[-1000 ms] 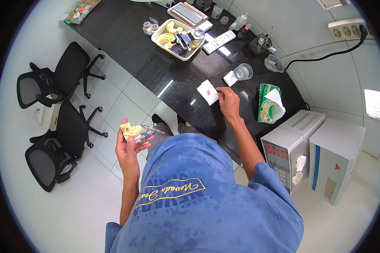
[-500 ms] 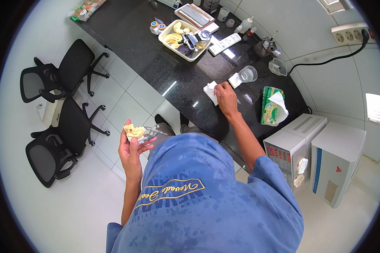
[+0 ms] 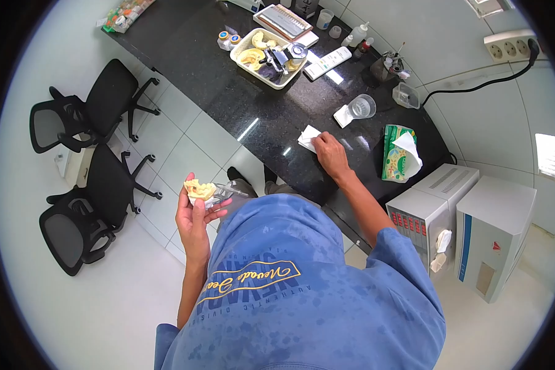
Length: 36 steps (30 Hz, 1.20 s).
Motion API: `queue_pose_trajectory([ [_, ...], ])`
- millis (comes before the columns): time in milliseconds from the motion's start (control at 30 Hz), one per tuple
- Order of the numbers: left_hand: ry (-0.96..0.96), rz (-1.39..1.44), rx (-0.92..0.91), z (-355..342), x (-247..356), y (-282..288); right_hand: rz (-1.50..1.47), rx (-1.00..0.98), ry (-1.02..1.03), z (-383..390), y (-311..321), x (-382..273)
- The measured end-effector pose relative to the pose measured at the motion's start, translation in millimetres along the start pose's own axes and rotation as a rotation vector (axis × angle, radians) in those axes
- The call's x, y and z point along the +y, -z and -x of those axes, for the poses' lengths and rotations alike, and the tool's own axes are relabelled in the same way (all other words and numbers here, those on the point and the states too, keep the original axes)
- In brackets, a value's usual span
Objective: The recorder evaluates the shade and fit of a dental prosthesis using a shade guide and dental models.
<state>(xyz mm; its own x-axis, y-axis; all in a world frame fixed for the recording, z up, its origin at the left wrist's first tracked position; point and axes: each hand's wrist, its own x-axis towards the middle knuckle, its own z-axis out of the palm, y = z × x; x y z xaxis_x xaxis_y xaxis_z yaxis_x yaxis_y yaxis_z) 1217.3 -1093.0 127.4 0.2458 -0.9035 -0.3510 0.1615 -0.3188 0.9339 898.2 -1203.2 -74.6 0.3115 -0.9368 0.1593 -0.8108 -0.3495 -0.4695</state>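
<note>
My left hand, off the table's front edge, is closed around a dental model on a metal articulator. The pale yellow dental cast faces up between thumb and fingers, and the silvery articulator frame juts out to the right. On the black tabletop, my right hand has its fingers bent down onto a folded white tissue; its fingertips are partly hidden. Just beyond that hand, a clear plastic cup stands beside another white tissue.
A white tray holds yellow casts and another metal articulator. A green tissue pack lies right of my right hand. Several small bottles line the wall. Grey machine boxes stand at the right, black office chairs at the left.
My right hand's fingers have curled lower onto the folded tissue, and its wrist has shifted slightly. My left hand keeps the dental model, moved a touch to the right.
</note>
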Motion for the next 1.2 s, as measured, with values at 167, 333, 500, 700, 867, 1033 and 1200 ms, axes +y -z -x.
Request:
queue_pose_trajectory([
  [167,0.004,-0.007,-0.009,-2.4,1.6,0.0,-0.041,-0.024,0.016,-1.3,8.2,-1.4],
  [333,0.002,0.000,-0.049,-6.3,4.0,-5.4,-0.058,-0.146,-0.104,-14.7,18.0,-5.3],
  [500,0.000,-0.006,-0.064,-7.0,6.8,-6.7,-0.248,-0.095,-0.067,-9.4,22.0,4.4],
  [700,0.003,-0.013,-0.046,-6.7,4.3,-2.3,-0.244,0.119,-0.216,-10.9,38.2,-9.3],
  [867,0.003,-0.010,-0.054,-9.3,6.6,-1.9,-0.255,0.147,-0.298,-7.2,29.0,-10.7],
  [1033,0.008,0.048,-0.073,-9.1,10.1,0.7,-0.176,0.130,-0.311,-9.6,0.3,-11.4],
  [1200,0.000,0.075,-0.087,-12.4,11.3,0.2,-0.043,0.128,-0.422,-11.3,-4.1,-5.6],
])
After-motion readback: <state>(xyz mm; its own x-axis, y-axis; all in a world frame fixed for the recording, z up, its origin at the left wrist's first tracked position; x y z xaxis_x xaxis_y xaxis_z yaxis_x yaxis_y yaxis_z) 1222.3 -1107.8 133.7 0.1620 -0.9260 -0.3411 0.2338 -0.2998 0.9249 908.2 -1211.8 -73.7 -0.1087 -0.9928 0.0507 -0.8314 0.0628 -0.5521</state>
